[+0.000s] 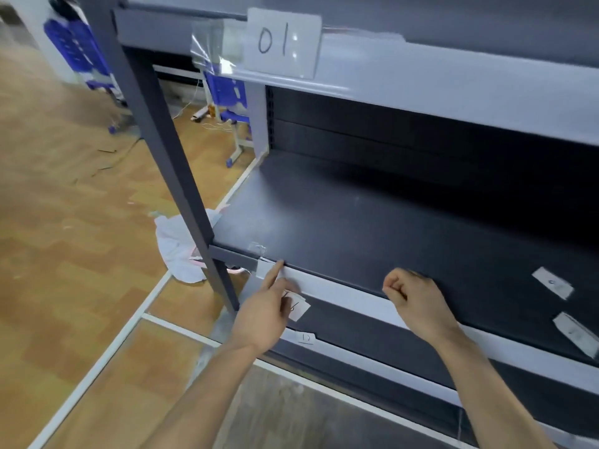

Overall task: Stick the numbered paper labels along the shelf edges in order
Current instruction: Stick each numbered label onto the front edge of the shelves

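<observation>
Grey shelf unit (356, 215), a large white "01" label (282, 40) under clear tape on its top edge.
The left hand (264, 317) presses its straight index finger on a small white label (265, 269) at the left end of the middle edge, its other fingers gripping paper slips (299, 310) with partly hidden handwriting. The right hand (413, 301) rests on that edge as a fist, nothing seen in it. A tiny label (306, 337) below reads "12".
</observation>
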